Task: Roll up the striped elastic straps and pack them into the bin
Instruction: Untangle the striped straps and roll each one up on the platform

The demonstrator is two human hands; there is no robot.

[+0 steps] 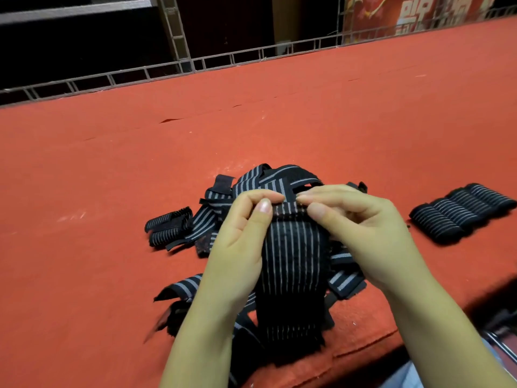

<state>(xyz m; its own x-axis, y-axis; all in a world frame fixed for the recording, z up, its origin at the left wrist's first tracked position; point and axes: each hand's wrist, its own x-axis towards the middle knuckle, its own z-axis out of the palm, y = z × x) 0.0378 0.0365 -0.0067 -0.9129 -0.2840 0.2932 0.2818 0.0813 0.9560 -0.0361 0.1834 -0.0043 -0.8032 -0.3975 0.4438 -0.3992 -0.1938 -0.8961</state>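
Both hands grip one striped elastic strap (293,259) at its far end, held up over the desk (112,191), which is covered in red cloth. Left hand (243,247) pinches the strap's top left corner, thumb on the near side, fingers curled over the edge. Right hand (355,231) pinches the top right corner the same way, fingertips meeting the left hand's at the folded end. Strap hangs toward the camera, stripes running lengthwise, near end frayed and draped over the desk edge.

Under and around it: loose pile of straps (257,186), tangled, black with grey stripes, more ends sticking out left and right below the hands. Two rolled straps (167,228) lie just left of the pile, side by side. Row of rolled straps (461,211) sits well apart on the right, touching each other.

Metal rail (195,63) runs along the far desk edge. Red poster with white characters (414,15) top right. No bin in view.
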